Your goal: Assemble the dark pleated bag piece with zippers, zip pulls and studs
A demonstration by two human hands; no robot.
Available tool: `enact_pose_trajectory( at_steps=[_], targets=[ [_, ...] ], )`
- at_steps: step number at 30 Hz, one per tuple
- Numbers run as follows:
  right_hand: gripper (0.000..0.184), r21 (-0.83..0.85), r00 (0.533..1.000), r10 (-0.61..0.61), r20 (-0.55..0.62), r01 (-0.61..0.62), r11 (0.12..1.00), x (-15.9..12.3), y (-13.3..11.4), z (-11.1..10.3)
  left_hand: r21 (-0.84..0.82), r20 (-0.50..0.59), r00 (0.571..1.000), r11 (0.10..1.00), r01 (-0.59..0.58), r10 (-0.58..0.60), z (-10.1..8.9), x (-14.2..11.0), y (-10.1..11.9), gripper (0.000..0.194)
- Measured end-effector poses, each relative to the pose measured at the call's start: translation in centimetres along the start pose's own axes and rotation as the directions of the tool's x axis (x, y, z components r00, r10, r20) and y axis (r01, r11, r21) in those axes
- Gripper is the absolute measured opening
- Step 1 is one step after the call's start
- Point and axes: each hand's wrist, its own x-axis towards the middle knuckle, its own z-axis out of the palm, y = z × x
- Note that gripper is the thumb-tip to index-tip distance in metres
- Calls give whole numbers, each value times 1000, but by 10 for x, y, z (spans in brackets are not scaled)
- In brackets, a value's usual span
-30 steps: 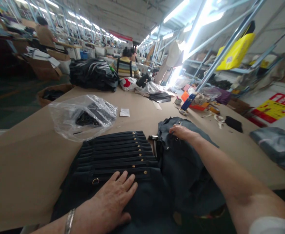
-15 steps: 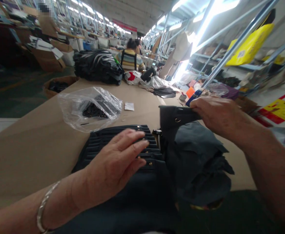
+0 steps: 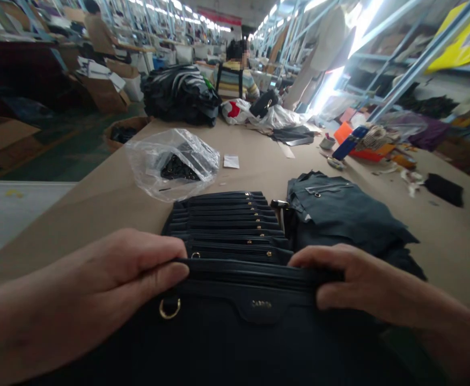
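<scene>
Close in front of me is a dark bag panel (image 3: 235, 338) with a gold ring, a small lettered patch and a banded top edge. My left hand (image 3: 138, 279) pinches that edge near the ring. On the other side, my right hand (image 3: 351, 279) is closed over the same edge, thumb in front. Just beyond lies an overlapping row of similar dark bag panels (image 3: 219, 214) with small gold fittings. A loose pile of dark pieces (image 3: 339, 209), the top one bearing a zip and a ring, rests to its right. The panel's lower part fades into shadow.
On the brown-covered table (image 3: 259, 150) sit a clear plastic bag (image 3: 174, 161) of small dark parts and a white paper piece (image 3: 231, 161). A dark stack (image 3: 181, 96) stands at the back. Orange and blue items (image 3: 351, 142) clutter the right. A person (image 3: 239, 75) sits beyond.
My right hand has brought a panel from the right-hand pile to the middle, close to me. The left hand has left the row and closed on the panel's edge. The view has shifted right.
</scene>
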Motion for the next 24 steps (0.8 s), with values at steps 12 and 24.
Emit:
enact_pose_trajectory(
  at_steps=[12, 24],
  targets=[
    [31, -90, 978, 95, -183, -113, 990, 51, 68, 38, 293, 322, 921, 948, 123, -219, 74, 44, -66, 33],
    [33, -434, 970, 9, -241, -116, 893, 71, 80, 47, 466, 267, 932, 813, -348, 246, 112, 59, -6, 17]
  ],
)
